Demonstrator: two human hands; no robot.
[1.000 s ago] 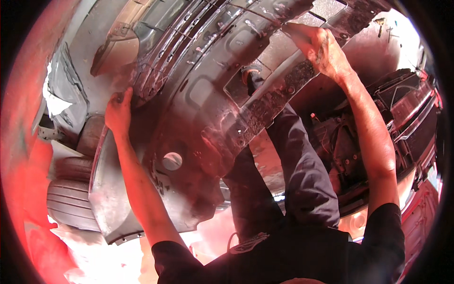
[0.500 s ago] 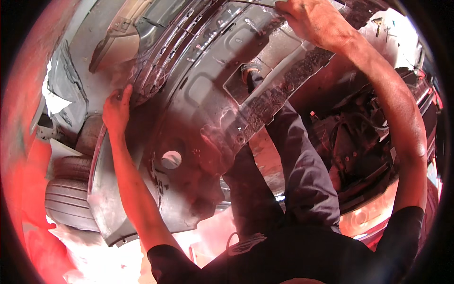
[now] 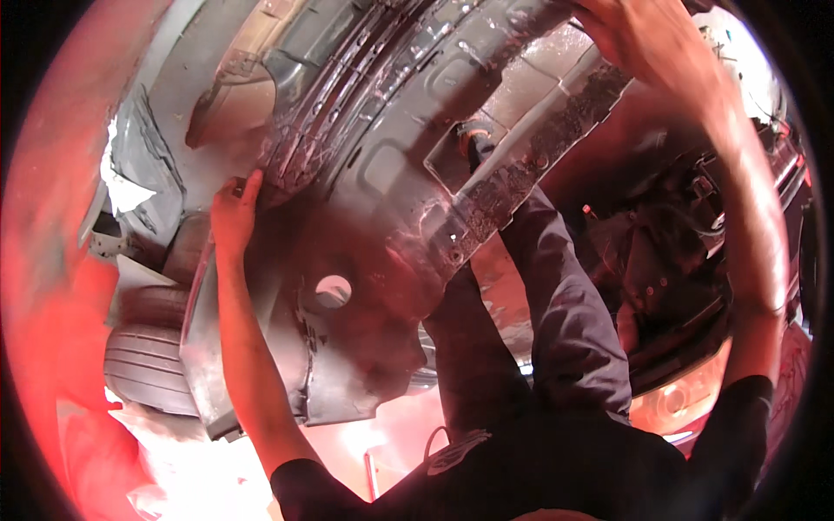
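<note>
Bumper cover point(image 3: 382, 169) slants across the scene's centre; left hand point(image 3: 233, 217) stays curled round its left edge, while right hand point(image 3: 641, 39) has shifted farther along, its closure indeterminable, apparently widening the support.

The left hand point(image 3: 233, 214) is curled, thumb up; the right hand point(image 3: 650, 42) is farther forward, fingers perhaps bent.

The large panel point(image 3: 382, 174) before me is grey, mottled black along one edge; my shirt point(image 3: 556, 473) is black, my trousers point(image 3: 573, 347) dark purplish, the tyre point(image 3: 148, 369) grey with parallel lines.
</note>
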